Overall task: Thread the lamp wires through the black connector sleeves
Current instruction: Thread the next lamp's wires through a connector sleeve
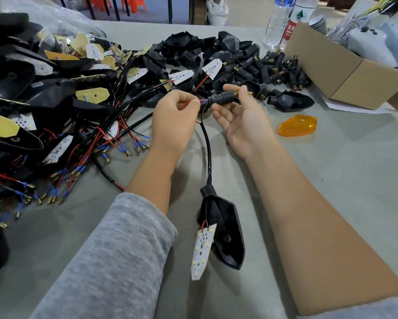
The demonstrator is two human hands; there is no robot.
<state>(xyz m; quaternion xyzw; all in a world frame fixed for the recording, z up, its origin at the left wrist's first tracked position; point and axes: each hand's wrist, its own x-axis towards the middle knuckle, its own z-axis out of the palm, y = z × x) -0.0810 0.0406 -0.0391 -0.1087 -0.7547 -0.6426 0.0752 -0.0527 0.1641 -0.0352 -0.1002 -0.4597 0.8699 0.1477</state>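
The left hand (174,117) is curled into a loose fist, thumb and forefinger pinching the thin red wire (187,102) just short of its blue-tipped end, which sits at the mouth of the black connector sleeve (222,98). The right hand (241,120) lies palm up with its fingers mostly straight; the thumb and forefinger nip the sleeve near its brass threaded end, and the other fingers spread beneath it without closing.

From the left hand a black cable (207,153) drops toward the near side to a black lamp housing (228,236) lying on the grey table (331,180), with a white LED board (202,250) hanging from red and black leads at its near left edge.

To the left sprawls a heap of wired lamp housings (43,100), its loose terminals reaching close to the left forearm. On the far side lies a pile of loose sleeves (276,70). An orange lens (297,125) rests right of the right hand, and a cardboard box (345,72) stands at the far right. Bare table runs between and beside the forearms on the near side.
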